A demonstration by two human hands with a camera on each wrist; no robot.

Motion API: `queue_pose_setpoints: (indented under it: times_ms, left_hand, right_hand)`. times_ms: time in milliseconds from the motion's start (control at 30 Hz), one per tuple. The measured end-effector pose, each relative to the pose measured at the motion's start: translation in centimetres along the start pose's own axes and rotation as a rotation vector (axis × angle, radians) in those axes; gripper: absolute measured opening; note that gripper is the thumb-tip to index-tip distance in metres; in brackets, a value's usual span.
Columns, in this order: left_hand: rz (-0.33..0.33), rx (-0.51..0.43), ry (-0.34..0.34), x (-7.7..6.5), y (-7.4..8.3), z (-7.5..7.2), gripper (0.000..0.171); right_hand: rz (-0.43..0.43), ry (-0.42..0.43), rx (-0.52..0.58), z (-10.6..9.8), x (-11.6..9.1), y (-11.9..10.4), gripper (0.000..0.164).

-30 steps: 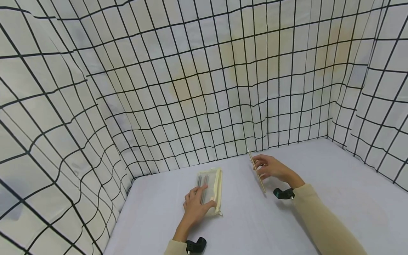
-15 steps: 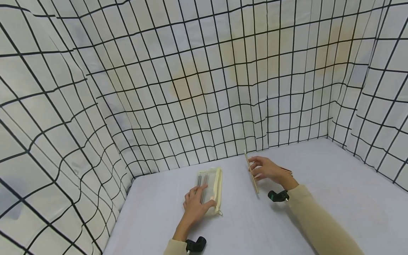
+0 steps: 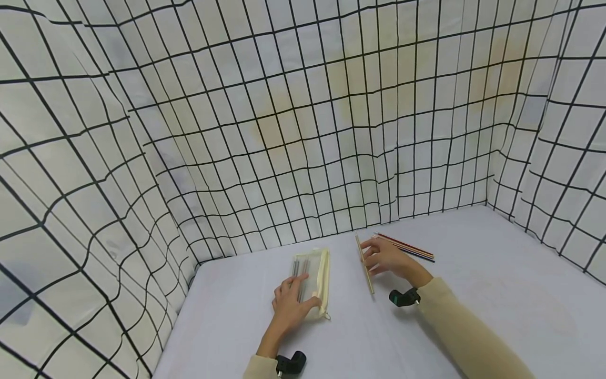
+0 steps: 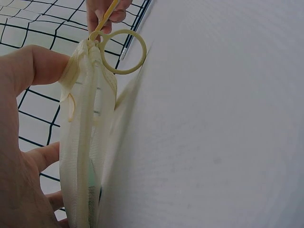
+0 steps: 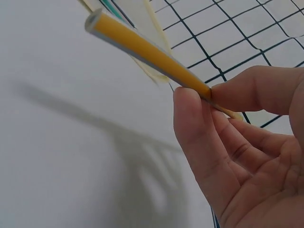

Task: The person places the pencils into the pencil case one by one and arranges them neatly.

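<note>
Between the thumb and fingertips of my right hand (image 3: 388, 260) is a yellow pencil (image 3: 364, 266), pinched near its middle and slanting across the view. The right wrist view shows its blunt end (image 5: 95, 20) nearest the camera, and a shadow on the table. My left hand (image 3: 289, 305) rests spread over a pale yellow see-through zip pouch (image 3: 314, 263) lying on the table, thumb by the zipper side. Long thin things show inside the pouch. A round zipper ring (image 4: 143, 50) hangs at its near end. Behind the right hand lie several pencils (image 3: 407, 247), side by side.
A white tabletop (image 3: 497, 295) spreads under both hands. White cloth walls with a black grid (image 3: 293, 158) stand at the back and both sides. A black wrist camera (image 3: 404, 298) sits below the right hand, another black wrist camera (image 3: 291, 363) by the left wrist.
My right hand has moved left with the yellow pencil, toward the pouch. The pencils on the table behind it now show. The left hand and pouch have stayed put.
</note>
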State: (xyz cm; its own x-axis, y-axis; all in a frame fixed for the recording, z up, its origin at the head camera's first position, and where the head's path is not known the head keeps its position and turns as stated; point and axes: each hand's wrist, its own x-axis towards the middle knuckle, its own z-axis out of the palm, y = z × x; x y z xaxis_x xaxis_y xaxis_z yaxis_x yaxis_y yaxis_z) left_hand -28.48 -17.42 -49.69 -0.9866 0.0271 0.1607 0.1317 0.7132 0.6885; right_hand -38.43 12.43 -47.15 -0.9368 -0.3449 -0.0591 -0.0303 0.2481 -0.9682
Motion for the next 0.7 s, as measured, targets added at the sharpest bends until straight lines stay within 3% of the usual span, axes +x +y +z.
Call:
queue_pose_setpoints:
  times_ms: [700]
  left_hand:
    - [-0.012, -0.013, 0.0, 0.1, 0.0, 0.0, 0.079]
  right_hand:
    - [0.117, -0.032, 0.044, 4.2, -0.1, -0.8, 0.051]
